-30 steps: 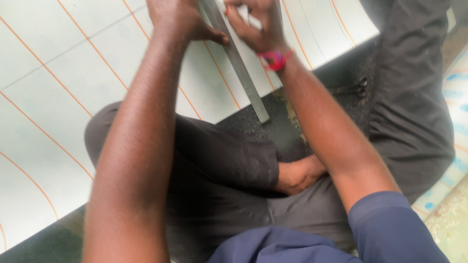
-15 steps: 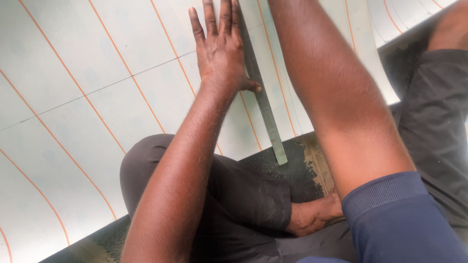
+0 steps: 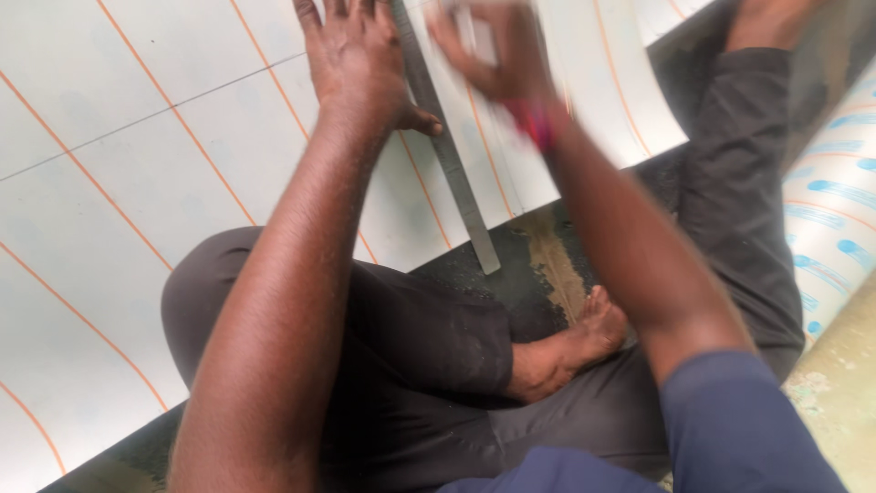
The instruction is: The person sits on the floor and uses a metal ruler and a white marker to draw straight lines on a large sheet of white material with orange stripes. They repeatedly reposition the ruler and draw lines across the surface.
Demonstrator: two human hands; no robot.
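A broad white sheet (image 3: 137,183), smooth and faintly glossy, ruled with thin orange lines, covers most of the floor ahead of the seated person. Beneath its near edge lies a dark, gritty floor surface (image 3: 529,283). Across the sheet runs a long, flat grey metal ruler (image 3: 447,155), straight-edged, its near end jutting past the sheet's edge over the dark floor. The left hand (image 3: 351,64) lies flat on the sheet just beside the ruler, fingers extended and slightly spread, thumb touching the ruler's edge. The right hand (image 3: 497,50), blurred, is curled on the ruler's other side; what its fingers pinch I cannot tell. A red band (image 3: 538,123) circles that wrist.
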